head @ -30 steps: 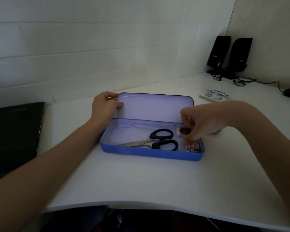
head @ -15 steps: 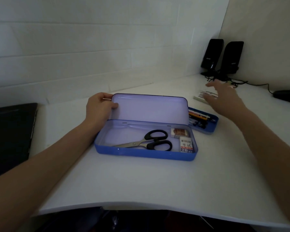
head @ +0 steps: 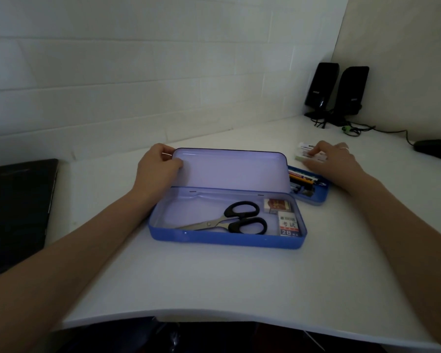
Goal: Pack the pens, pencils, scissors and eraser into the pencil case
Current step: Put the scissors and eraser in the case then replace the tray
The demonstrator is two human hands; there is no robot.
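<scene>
A blue metal pencil case (head: pixel 222 238) lies open on the white desk, lid up. Inside it are black-handled scissors (head: pixel 236 220), a small reddish eraser box (head: pixel 276 205) and a white 2B box (head: pixel 288 223). My left hand (head: pixel 158 169) grips the lid's left edge. Behind the lid sits a blue tray (head: pixel 316 196) holding several pens and pencils (head: pixel 303 180). My right hand (head: pixel 334 161) reaches past the tray, fingers curled on a small white packet (head: pixel 306 150).
A dark laptop (head: pixel 15 212) lies at the left. Two black speakers (head: pixel 336 90) with cables stand in the back right corner, and a black mouse (head: pixel 435 149) lies at the far right. The desk's front edge (head: pixel 214 314) curves below the case.
My right hand left the case's right end, where it put the 2B box, and moved back and right onto the white packet. My left hand stayed on the lid.
</scene>
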